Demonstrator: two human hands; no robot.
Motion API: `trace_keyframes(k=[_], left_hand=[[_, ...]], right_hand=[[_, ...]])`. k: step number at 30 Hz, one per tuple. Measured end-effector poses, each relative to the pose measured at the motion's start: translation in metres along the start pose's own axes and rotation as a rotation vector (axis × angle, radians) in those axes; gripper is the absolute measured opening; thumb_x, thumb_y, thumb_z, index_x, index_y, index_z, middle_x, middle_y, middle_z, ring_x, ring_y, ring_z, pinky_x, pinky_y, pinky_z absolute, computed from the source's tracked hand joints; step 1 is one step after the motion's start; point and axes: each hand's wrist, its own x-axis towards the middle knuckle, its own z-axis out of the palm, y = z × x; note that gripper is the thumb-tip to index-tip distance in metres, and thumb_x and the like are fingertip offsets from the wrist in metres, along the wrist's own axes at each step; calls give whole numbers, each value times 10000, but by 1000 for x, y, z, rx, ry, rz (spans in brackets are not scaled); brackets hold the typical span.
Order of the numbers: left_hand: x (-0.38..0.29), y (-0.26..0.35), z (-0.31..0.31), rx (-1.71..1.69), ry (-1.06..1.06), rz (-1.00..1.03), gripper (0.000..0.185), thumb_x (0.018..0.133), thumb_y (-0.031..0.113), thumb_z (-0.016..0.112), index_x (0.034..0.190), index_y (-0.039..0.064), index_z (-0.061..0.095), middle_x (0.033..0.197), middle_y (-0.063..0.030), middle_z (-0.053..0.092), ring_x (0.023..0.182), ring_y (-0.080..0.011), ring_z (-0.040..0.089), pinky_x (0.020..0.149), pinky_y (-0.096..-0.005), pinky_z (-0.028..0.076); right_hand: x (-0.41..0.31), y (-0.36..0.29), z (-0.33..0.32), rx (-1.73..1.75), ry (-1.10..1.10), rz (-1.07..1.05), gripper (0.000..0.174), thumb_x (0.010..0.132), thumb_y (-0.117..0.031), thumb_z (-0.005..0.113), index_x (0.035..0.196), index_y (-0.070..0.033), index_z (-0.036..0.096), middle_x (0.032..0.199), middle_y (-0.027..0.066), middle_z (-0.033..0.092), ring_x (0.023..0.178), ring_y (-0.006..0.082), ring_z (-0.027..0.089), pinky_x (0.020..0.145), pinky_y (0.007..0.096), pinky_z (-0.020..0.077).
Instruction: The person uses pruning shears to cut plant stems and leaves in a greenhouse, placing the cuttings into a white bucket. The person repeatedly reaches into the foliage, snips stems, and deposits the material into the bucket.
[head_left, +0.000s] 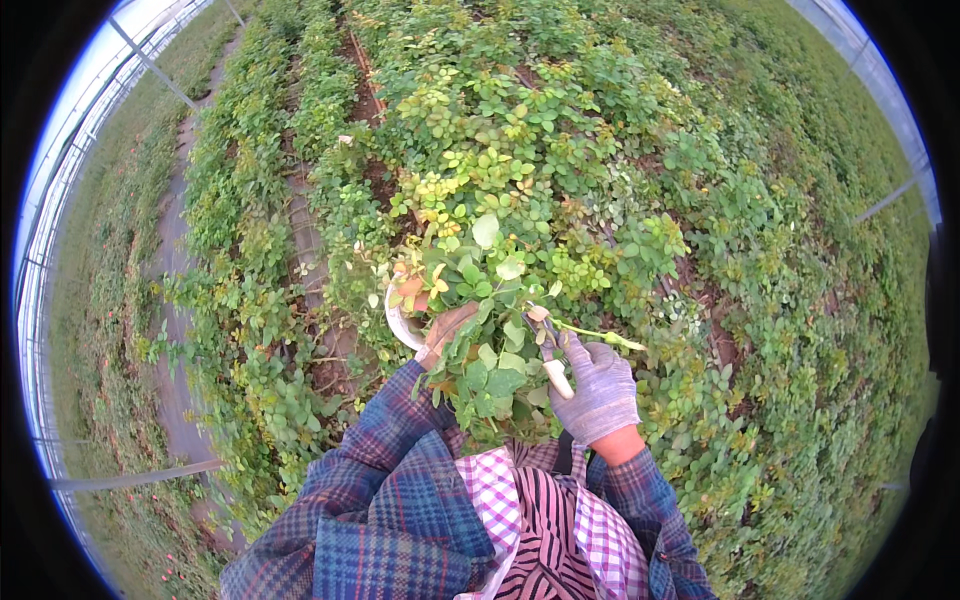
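My left hand (448, 328) is partly hidden behind foliage and grips a bunch of leafy rose stems (495, 367) in front of my chest. My right hand (600, 386), in a greyish knitted glove, holds pruning shears (556, 375) with a pale handle. Their blades point up and away from me, at the right side of the bunch, partly covered by a dry leaf. A green stem with a bud (611, 337) sticks out to the right just above the right hand. Beside my left hand, the curved rim of a white container (397, 319) shows, mostly hidden by leaves.
Dense rows of rose bushes (480, 165) surround me inside a greenhouse. To the left runs a path of dark ground cover (176, 360), with a metal post (154, 67) beyond it. A narrow soil gap (307, 232) separates rows at left. A plaid sleeve (397, 412) covers my left arm.
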Motion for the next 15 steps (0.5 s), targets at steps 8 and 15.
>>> trace_keyframes(k=[8, 15], left_hand=[[-9, 33, 54, -82, -172, 59, 559, 984, 191, 531, 1476, 14, 334, 1451, -155, 456, 1264, -257, 534, 1070, -390, 452], [3, -9, 30, 52, -140, 61, 549, 981, 188, 535, 1467, 13, 349, 1439, -151, 468, 1256, -250, 539, 1062, -383, 454]], right_hand=[[7, -36, -8, 536, -218, 69, 514, 801, -239, 724, 1253, -32, 594, 981, 176, 677, 782, 261, 674, 715, 381, 555], [-10, -25, -21, 1754, -631, 723, 606, 760, -194, 794, 1259, 29, 533, 1143, 141, 658, 921, 239, 676, 778, 331, 565]])
